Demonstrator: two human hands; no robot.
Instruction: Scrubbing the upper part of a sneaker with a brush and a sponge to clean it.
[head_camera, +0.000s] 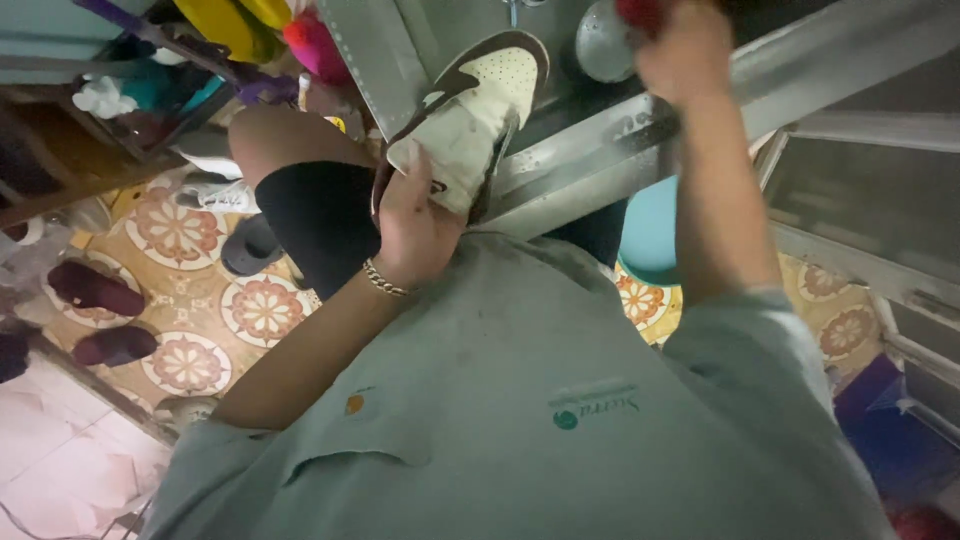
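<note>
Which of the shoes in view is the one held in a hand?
The cream-and-brown sneaker, gripped by the left hand by the metal sink edge; the dark maroon slippers lie untouched on the patterned floor.

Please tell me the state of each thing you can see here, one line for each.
Sneaker: held up, tilted, toe pointing up, dirty.
Left hand: gripping the sneaker's heel end.
Right hand: raised, closed on a red object.
Dark slippers: lying on the patterned floor.

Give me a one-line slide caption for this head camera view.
Left hand grips a cream-and-brown sneaker while the right hand reaches up holding something red.
</note>
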